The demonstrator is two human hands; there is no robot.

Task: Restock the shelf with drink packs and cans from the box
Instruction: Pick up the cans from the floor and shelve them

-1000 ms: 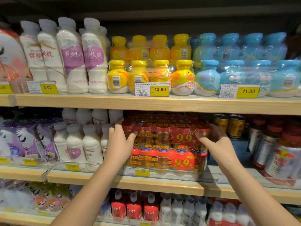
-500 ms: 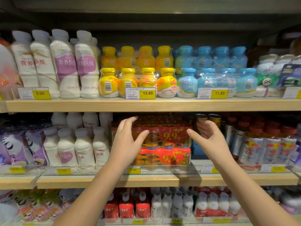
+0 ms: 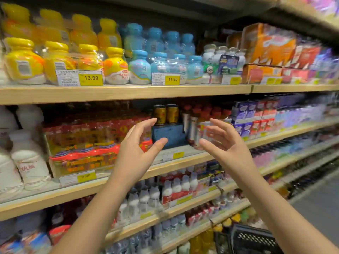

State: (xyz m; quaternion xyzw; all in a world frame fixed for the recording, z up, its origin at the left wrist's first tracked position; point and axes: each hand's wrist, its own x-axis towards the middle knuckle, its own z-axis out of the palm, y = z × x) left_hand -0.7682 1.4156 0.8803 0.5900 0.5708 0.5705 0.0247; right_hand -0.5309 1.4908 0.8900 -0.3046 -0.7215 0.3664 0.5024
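Red shrink-wrapped drink packs (image 3: 88,142) are stacked on the middle wooden shelf (image 3: 183,162), left of centre. My left hand (image 3: 139,149) hovers in front of their right end, fingers spread, holding nothing. My right hand (image 3: 223,142) is raised beside it, also spread and empty, in front of red-capped bottles (image 3: 205,121). Two gold cans (image 3: 166,114) stand on a blue block (image 3: 168,134) just behind the gap between my hands. No box is visible.
Yellow bottle packs (image 3: 60,57) and blue bottle packs (image 3: 157,57) fill the upper shelf. White bottles (image 3: 23,153) stand left of the red packs. A black basket (image 3: 251,239) sits at bottom right, beside the aisle floor (image 3: 319,204).
Both hands have let go of the red pack and pulled back from the shelf. The view has swung right, so the red packs now sit to the left.
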